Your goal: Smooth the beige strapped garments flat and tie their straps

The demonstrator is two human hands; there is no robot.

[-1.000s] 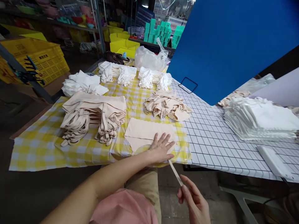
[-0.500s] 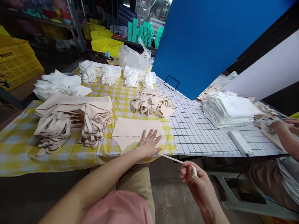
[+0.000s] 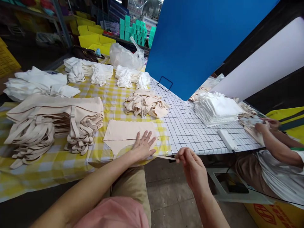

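Beige flat fabric panel (image 3: pixel 125 134) under left hand (image 3: pixel 142 147).

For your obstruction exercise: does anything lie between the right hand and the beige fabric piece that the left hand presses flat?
Nothing visible does. The right hand pinches a thin strip that runs straight to the beige fabric piece under the left hand; the gap between them is open.

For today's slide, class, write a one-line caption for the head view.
Left hand presses beige fabric flat on the checked table; right hand pinches a thin strip.
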